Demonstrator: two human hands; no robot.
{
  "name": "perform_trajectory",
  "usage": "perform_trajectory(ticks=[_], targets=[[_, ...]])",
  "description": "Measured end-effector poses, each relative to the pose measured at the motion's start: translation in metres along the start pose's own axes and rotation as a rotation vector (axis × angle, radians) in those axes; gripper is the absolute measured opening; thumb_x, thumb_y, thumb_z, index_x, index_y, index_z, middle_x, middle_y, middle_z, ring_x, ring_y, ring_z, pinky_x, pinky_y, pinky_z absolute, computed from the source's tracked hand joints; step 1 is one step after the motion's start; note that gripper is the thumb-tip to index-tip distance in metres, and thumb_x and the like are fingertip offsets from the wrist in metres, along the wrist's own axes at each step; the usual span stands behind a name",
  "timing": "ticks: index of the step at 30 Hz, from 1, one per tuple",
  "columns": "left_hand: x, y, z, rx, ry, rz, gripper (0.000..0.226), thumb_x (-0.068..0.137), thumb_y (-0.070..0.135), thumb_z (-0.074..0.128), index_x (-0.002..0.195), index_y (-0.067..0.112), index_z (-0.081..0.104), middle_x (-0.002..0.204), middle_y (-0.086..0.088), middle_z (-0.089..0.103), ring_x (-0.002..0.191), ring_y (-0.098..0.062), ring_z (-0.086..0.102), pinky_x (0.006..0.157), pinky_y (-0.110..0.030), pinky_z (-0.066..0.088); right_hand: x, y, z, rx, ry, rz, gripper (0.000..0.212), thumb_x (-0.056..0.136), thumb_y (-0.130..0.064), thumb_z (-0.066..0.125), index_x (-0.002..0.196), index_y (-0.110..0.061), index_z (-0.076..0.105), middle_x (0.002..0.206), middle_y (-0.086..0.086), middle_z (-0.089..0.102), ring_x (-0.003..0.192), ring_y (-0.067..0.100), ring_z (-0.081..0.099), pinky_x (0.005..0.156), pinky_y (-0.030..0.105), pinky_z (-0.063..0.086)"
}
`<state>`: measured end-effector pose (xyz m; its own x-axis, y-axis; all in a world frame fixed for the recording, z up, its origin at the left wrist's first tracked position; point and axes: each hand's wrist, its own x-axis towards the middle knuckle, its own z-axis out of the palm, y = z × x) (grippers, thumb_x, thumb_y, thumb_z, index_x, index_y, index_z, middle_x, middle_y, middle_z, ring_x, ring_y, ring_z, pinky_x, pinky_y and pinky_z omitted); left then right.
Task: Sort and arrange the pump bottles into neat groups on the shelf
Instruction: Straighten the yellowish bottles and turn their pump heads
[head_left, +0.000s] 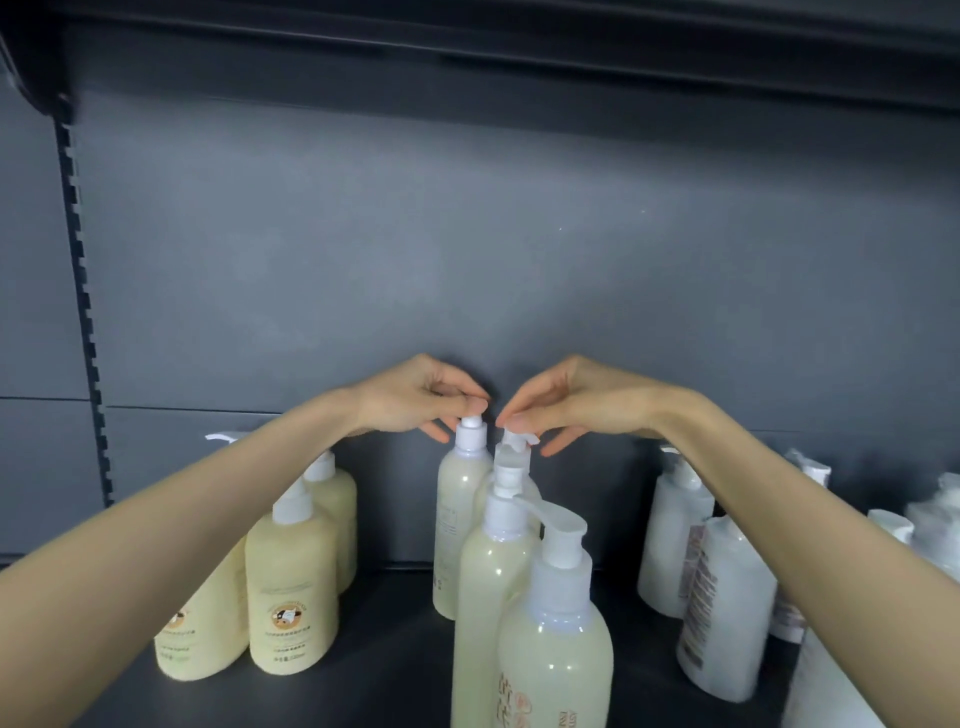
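Note:
Several tall cream pump bottles stand in a column at the middle of the dark shelf (395, 670). My left hand (415, 397) pinches the white pump top of the rear-left tall bottle (457, 525). My right hand (566, 400) pinches the pump head of the bottle just behind the middle one (511, 454). Nearest the camera stand two more tall cream bottles (556, 639). Short yellow bottles with a round cow label (291, 587) are grouped at the left, partly behind my left forearm. White bottles (722, 608) are grouped at the right, partly hidden by my right forearm.
The grey back panel (467, 260) rises close behind the bottles. An upper shelf edge (623, 57) overhangs at the top. A slotted upright (83, 312) runs down the left side. Bare shelf floor shows between the yellow group and the middle column.

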<state>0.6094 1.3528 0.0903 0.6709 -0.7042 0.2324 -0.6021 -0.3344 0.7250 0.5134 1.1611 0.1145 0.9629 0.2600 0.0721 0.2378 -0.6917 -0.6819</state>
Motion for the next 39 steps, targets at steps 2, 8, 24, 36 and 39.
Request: perform_trajectory(ticks=[2,8,24,36,39], targets=[[0.002,-0.001,-0.002,-0.016,0.000,0.005,0.021,0.091,0.016,0.059,0.111,0.012,0.065,0.107,-0.011,0.068,0.100,-0.022,0.065,0.081,-0.028,0.057,-0.001,0.001,-0.001,0.014,0.028,0.006,0.020,0.088,-0.017,0.065,0.105,-0.008,0.070,0.084,-0.003,0.072,0.089,0.011,0.068,0.084,0.033,0.058],[0.001,-0.006,-0.007,-0.044,0.002,-0.002,0.021,0.093,0.006,0.054,0.111,0.008,0.063,0.111,-0.014,0.066,0.098,-0.016,0.064,0.085,-0.026,0.055,-0.004,0.002,0.000,-0.010,0.109,0.048,0.022,0.087,-0.020,0.066,0.097,-0.001,0.067,0.083,0.003,0.069,0.082,0.015,0.066,0.075,0.036,0.060],[-0.005,-0.017,-0.001,-0.094,0.154,0.038,0.020,0.090,0.004,0.058,0.110,0.000,0.061,0.093,-0.007,0.064,0.086,-0.015,0.064,0.076,-0.026,0.058,0.001,0.006,0.011,0.108,0.044,0.050,0.026,0.089,-0.029,0.063,0.106,-0.009,0.063,0.099,0.003,0.071,0.094,0.024,0.070,0.079,0.044,0.059],[-0.007,-0.016,-0.003,-0.073,0.152,-0.021,0.023,0.090,0.007,0.059,0.112,0.001,0.061,0.094,-0.005,0.063,0.087,-0.011,0.063,0.072,-0.026,0.059,0.013,0.015,0.013,0.075,0.069,0.077,0.019,0.088,-0.014,0.065,0.103,-0.008,0.057,0.101,0.015,0.070,0.087,0.025,0.067,0.077,0.043,0.059],[-0.005,-0.016,-0.001,-0.070,0.193,-0.008,0.020,0.089,0.003,0.059,0.108,-0.003,0.063,0.085,-0.004,0.062,0.081,-0.011,0.062,0.067,-0.026,0.059,0.017,0.019,0.012,0.087,0.116,0.046,0.010,0.087,-0.004,0.064,0.095,-0.006,0.059,0.105,0.026,0.067,0.081,0.025,0.067,0.077,0.037,0.060]])
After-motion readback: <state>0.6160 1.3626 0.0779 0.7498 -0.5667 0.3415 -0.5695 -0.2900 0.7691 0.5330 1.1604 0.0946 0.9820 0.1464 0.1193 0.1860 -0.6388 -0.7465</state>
